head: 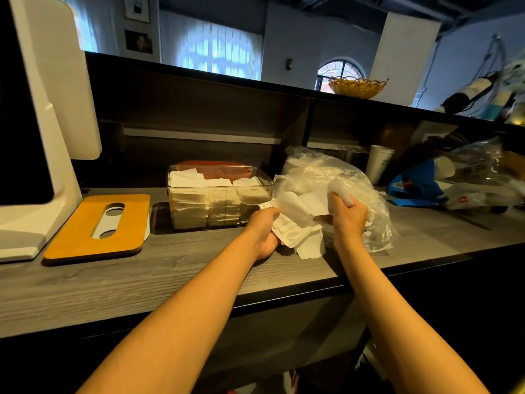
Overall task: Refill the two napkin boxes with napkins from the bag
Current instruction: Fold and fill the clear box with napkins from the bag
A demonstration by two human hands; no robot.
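The left hand grips a loose bunch of napkins from below while the right hand pinches their upper edge at the mouth of the clear bag, which lies on the surface. This looks like the step of drawing napkins out of the bag. Next they would need squaring up and carrying left to the clear box, already nearly full, or to the closed box with the yellow lid.
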